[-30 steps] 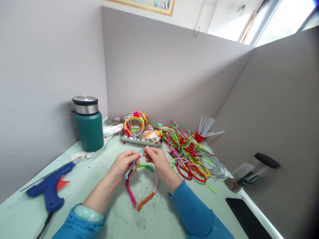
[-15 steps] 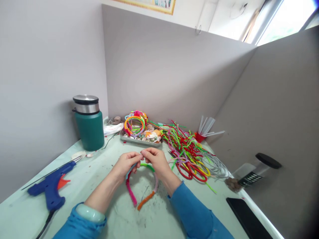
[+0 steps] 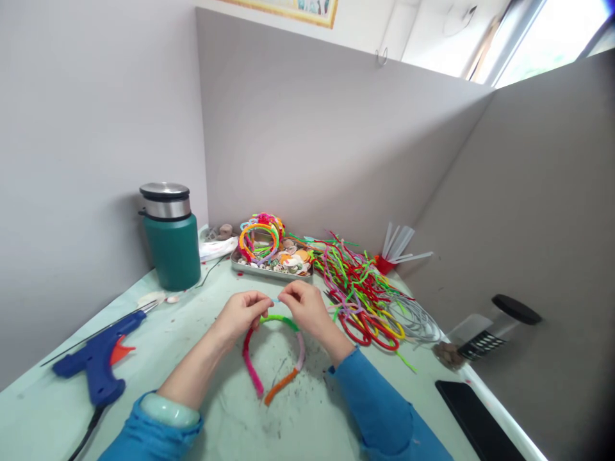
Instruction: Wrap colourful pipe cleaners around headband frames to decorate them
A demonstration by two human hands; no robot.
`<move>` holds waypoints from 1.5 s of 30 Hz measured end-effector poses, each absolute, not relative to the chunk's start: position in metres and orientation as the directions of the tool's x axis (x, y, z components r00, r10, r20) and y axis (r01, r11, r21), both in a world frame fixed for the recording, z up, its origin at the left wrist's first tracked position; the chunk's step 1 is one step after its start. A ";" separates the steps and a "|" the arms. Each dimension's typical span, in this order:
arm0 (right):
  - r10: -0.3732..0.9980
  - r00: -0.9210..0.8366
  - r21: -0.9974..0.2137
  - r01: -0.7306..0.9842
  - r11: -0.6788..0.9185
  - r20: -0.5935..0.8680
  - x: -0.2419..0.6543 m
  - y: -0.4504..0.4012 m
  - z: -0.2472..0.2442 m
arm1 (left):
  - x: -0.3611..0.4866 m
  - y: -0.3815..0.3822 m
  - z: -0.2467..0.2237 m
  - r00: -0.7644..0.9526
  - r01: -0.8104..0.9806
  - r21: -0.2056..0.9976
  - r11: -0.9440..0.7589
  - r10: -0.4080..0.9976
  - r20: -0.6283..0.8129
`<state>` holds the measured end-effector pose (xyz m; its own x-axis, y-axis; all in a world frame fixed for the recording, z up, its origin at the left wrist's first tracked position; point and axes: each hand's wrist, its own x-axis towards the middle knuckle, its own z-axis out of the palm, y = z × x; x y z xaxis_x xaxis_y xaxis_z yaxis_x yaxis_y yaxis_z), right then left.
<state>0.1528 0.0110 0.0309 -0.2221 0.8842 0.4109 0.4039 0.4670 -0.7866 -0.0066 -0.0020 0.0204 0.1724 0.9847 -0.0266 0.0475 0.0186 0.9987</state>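
A short piece of light blue pipe cleaner (image 3: 275,300) shows between my two hands over the table. My left hand (image 3: 244,312) pinches one end of it, and my right hand (image 3: 303,308) pinches the other; most of the piece is hidden by the fingers. Just below the hands lies a headband (image 3: 302,351) wrapped in fuzzy pipe cleaner, pink and red on the left, green on top, lilac and orange on the right. Its open ends point toward me. My left fingers hover by its upper left part; I cannot tell if they touch it.
A blue glue gun (image 3: 100,358) lies at left, below a green flask (image 3: 172,250). Behind my hands stands a metal tray (image 3: 269,275) of buttons and wrapped rings. Rightward are heaped pipe cleaners (image 3: 355,275), red-handled scissors (image 3: 369,333), a red cup (image 3: 384,264) of glue sticks and a black phone-like slab (image 3: 475,419).
My hands have moved slightly apart, and the light blue pipe cleaner now shows between the fingertips. It no longer hangs below my left hand. The headband has stayed in place.
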 end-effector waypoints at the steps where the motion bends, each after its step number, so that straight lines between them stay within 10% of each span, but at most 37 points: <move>1: 0.857 -0.286 -0.732 0.446 0.515 0.429 0.153 0.011 0.030 | -0.007 -0.001 0.020 0.151 0.080 0.997 0.000 0.988 -0.012; 6: 0.895 -0.336 -0.823 0.388 0.414 0.292 0.153 0.013 0.029 | -0.009 -0.001 0.021 0.111 0.081 0.997 -0.014 0.994 0.005; 14: 0.988 -0.127 -0.959 -0.256 -0.118 -0.088 0.149 0.017 0.024 | -0.011 -0.005 0.027 0.124 -0.201 0.979 0.038 0.992 -0.013; 28: 0.934 -0.340 -0.952 -0.233 -0.198 -0.111 0.142 0.006 0.026 | -0.011 -0.001 0.019 0.067 -0.179 0.984 0.022 0.998 -0.010; 45: 0.984 -0.158 -0.917 -0.376 -0.135 -0.080 0.123 0.001 0.020 | 0.009 -0.006 0.012 0.115 -0.405 0.914 -0.005 0.992 0.056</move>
<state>0.1232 0.0010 0.0203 -0.1584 0.9841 -0.0799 -0.3760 -0.1350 -0.9168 0.0089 -0.0059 0.0119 0.1145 0.9919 0.0557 -0.4048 -0.0046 0.9144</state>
